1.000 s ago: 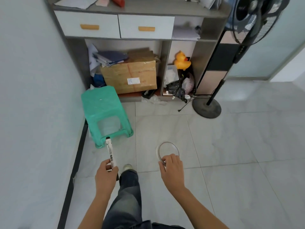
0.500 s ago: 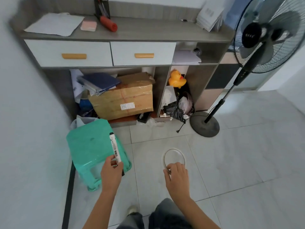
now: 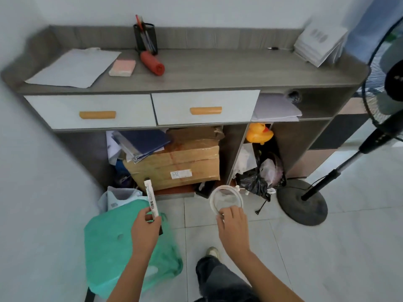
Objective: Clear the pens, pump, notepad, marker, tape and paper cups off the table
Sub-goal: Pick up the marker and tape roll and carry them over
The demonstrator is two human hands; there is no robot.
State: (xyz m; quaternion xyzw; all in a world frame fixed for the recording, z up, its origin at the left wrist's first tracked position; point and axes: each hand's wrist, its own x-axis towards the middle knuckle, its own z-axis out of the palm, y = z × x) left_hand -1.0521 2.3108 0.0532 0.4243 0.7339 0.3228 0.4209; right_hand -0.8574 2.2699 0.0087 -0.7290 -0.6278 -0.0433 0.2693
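Observation:
My left hand grips a white marker with a black tip, held upright above the green stool. A thin ring of clear tape hangs from the fingers of my right hand. Ahead stands a grey desk. On its top are a black pen holder with several pens, a red pump lying on its side, a pink notepad and a single pen far right.
White paper sheets lie on the desk's left, a stack of booklets at its right. Below are two drawers, a cardboard box, a yellow duck and bags. A standing fan is on the right, a wall on the left.
I have walked closer to the desk and my view has tilted up, so its whole top now shows. Both hands still hold the marker and tape, carried forward over the stool.

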